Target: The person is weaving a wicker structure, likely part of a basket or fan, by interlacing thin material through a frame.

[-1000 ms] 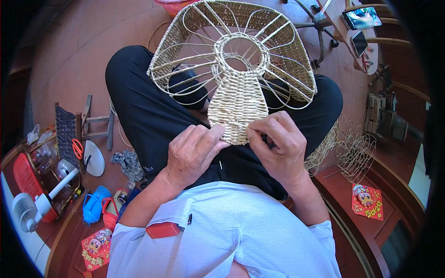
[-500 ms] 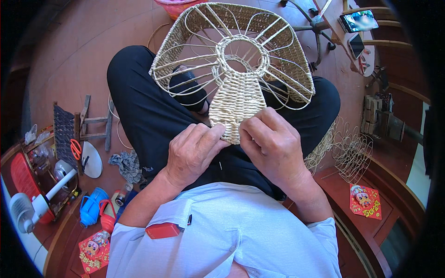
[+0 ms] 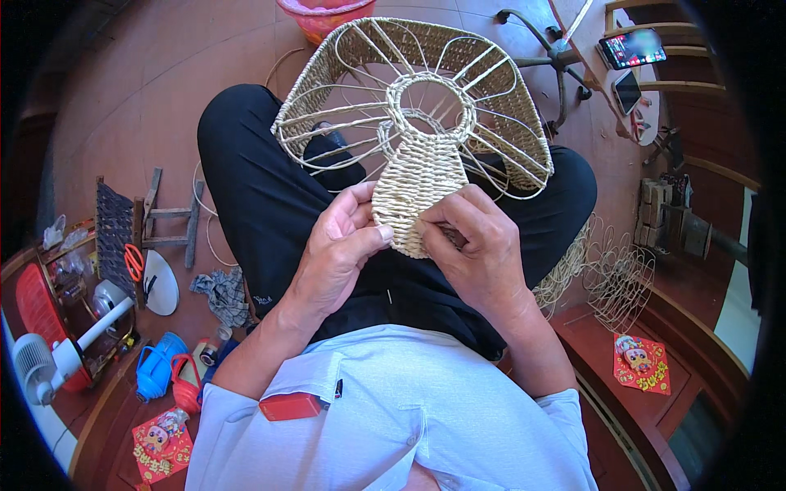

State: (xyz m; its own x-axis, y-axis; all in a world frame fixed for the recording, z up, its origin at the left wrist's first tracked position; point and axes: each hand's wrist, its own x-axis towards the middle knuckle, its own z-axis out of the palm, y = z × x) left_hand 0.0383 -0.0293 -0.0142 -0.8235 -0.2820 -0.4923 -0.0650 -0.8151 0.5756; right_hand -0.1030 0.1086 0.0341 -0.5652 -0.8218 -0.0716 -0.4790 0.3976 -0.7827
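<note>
A pale straw-coloured wicker piece rests across my lap, its woven wall (image 3: 332,61) curving round the far side. Thin bare loops fan out from a small woven ring (image 3: 393,110) at its middle. From that ring a tightly woven, petal-shaped panel (image 3: 419,184) reaches toward me. My left hand (image 3: 334,250) grips the panel's left edge, thumb on top and fingers partly behind. Against the panel's lower right, my right hand (image 3: 479,245) is closed in a pinch at the weave; whether a loose strand is between its fingertips cannot be made out.
Coiled straw-coloured strands and wire frames (image 3: 620,282) lie to the right. A phone with a lit screen (image 3: 634,51) stands far right beside another phone (image 3: 627,92). Orange-handled scissors (image 3: 133,263), a wooden stool (image 3: 170,213) and a blue jug (image 3: 160,366) are at left; a pink basin (image 3: 327,18) is beyond.
My left hand has turned, its fingers now reaching up behind the panel's left edge with the thumb in front. My right hand has shifted slightly, still pinched at the panel's lower right.
</note>
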